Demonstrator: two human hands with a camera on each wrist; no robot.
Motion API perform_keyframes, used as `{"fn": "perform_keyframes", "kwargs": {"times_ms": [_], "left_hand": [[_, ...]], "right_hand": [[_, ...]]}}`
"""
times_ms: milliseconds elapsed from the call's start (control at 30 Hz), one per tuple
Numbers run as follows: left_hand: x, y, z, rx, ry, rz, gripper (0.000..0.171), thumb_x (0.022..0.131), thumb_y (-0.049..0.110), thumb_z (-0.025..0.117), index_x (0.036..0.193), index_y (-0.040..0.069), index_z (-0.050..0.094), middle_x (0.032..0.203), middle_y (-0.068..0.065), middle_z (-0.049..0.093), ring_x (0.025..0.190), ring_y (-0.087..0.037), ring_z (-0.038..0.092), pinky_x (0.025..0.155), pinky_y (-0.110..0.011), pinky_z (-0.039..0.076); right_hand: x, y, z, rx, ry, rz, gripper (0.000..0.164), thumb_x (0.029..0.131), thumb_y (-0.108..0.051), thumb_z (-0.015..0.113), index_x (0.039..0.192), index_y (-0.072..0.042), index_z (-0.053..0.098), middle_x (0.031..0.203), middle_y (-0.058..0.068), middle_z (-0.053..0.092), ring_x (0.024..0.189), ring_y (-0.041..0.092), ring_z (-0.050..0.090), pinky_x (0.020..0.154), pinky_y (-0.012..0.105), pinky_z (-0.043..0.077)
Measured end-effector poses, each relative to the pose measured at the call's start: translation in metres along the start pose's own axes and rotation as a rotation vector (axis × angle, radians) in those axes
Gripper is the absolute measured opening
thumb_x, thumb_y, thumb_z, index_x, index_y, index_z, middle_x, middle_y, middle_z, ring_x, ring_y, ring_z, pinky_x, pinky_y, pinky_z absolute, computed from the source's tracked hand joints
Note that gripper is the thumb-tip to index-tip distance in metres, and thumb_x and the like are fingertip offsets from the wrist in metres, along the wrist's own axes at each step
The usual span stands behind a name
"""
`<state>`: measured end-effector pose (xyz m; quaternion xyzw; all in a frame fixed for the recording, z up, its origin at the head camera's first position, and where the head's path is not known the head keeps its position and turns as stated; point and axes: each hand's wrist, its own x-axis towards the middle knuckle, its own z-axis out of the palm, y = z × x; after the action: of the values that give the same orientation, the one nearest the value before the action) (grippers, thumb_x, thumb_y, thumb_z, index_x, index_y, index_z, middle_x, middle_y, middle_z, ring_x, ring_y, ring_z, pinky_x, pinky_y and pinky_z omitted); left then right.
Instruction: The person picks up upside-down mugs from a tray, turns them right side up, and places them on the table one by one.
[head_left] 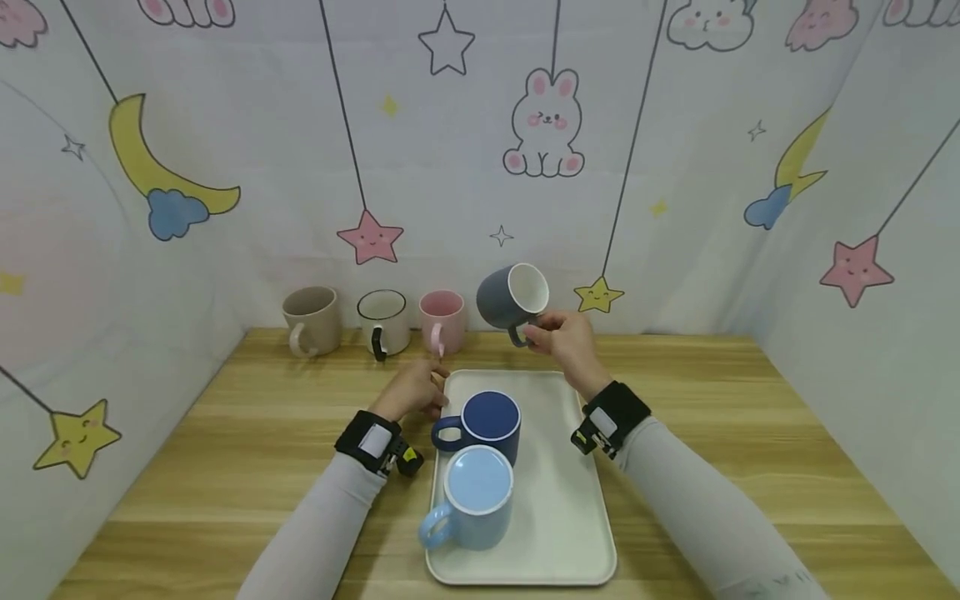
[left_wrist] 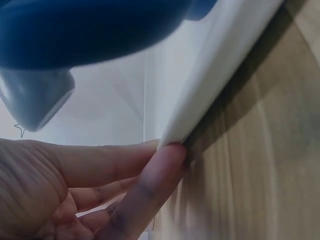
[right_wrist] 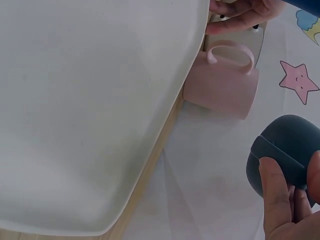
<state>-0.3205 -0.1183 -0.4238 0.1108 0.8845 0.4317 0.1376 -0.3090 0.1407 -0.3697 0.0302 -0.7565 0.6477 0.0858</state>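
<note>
My right hand (head_left: 573, 346) grips the handle of a dark grey-blue mug (head_left: 495, 300), held up in the air beyond the tray's far edge. The mug is tilted, its pale inside facing right and towards me. In the right wrist view, thumb and fingers close on the handle of this mug (right_wrist: 282, 137). With thumb and finger, my left hand (head_left: 412, 390) pinches the left rim of a cream tray (head_left: 566, 517), near its far corner; the left wrist view shows this rim (left_wrist: 215, 65) close up. On the tray's left side stand a navy mug (head_left: 510, 429) and a light blue mug (head_left: 480, 521).
Along the back of the wooden table (head_left: 697, 417) stand a beige mug (head_left: 318, 321), a white mug (head_left: 384, 317) with a black rim and handle, and a pink mug (head_left: 444, 317). A patterned cloth (head_left: 450, 150) hangs behind and at the sides.
</note>
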Motion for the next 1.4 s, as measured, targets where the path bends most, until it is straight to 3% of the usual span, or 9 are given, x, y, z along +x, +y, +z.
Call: {"fn": "perform_keyframes", "kwargs": {"times_ms": [233,533,667,833,1233,1400], "left_hand": [[-0.002,-0.001,0.0,-0.004,0.015,-0.006,0.049,0.08,-0.011,0.072,0.126,-0.007,0.057,0.08,-0.013,0.064,0.055,-0.016,0.065,0.053,-0.027,0.057],[-0.009,-0.006,0.003,0.017,0.015,-0.021,0.048,0.081,-0.009,0.071,0.126,-0.006,0.057,0.079,-0.013,0.063,0.057,-0.018,0.065,0.054,-0.027,0.057],[-0.008,-0.005,0.0,0.026,0.022,-0.031,0.047,0.082,-0.008,0.07,0.127,-0.005,0.057,0.08,-0.012,0.063,0.057,-0.017,0.064,0.053,-0.026,0.056],[-0.002,-0.002,0.001,0.008,0.015,-0.019,0.046,0.082,-0.009,0.069,0.127,-0.005,0.057,0.08,-0.013,0.063,0.056,-0.016,0.063,0.053,-0.025,0.056],[-0.004,-0.002,0.004,-0.009,0.028,-0.01,0.047,0.08,-0.01,0.07,0.125,-0.006,0.057,0.08,-0.013,0.064,0.058,-0.018,0.065,0.055,-0.028,0.058],[-0.003,-0.002,0.004,-0.013,0.031,-0.007,0.046,0.081,-0.01,0.071,0.125,-0.005,0.058,0.081,-0.013,0.064,0.058,-0.018,0.065,0.055,-0.027,0.058]], "right_hand": [[0.006,0.001,0.01,0.006,0.038,0.064,0.02,0.084,-0.004,0.077,0.094,0.01,0.067,0.089,0.014,0.063,0.087,0.03,0.068,0.088,0.05,0.055],[0.011,0.019,0.025,-0.09,0.094,0.152,0.021,0.081,-0.008,0.08,0.088,0.006,0.066,0.086,0.01,0.063,0.077,0.025,0.069,0.079,0.046,0.058],[0.015,0.025,0.03,-0.129,0.114,0.162,0.023,0.082,-0.008,0.08,0.091,0.007,0.065,0.088,0.01,0.062,0.076,0.032,0.07,0.079,0.05,0.058],[0.021,0.026,0.026,-0.182,0.125,0.169,0.025,0.082,-0.011,0.081,0.092,0.006,0.066,0.092,0.012,0.064,0.078,0.039,0.071,0.075,0.048,0.059],[0.026,0.038,0.031,-0.289,0.119,0.206,0.027,0.08,-0.018,0.083,0.088,0.002,0.068,0.087,0.011,0.065,0.077,0.037,0.07,0.071,0.043,0.061],[0.029,0.041,0.033,-0.342,0.108,0.189,0.028,0.08,-0.022,0.083,0.087,-0.001,0.067,0.084,0.008,0.064,0.071,0.034,0.07,0.061,0.034,0.06]]}}
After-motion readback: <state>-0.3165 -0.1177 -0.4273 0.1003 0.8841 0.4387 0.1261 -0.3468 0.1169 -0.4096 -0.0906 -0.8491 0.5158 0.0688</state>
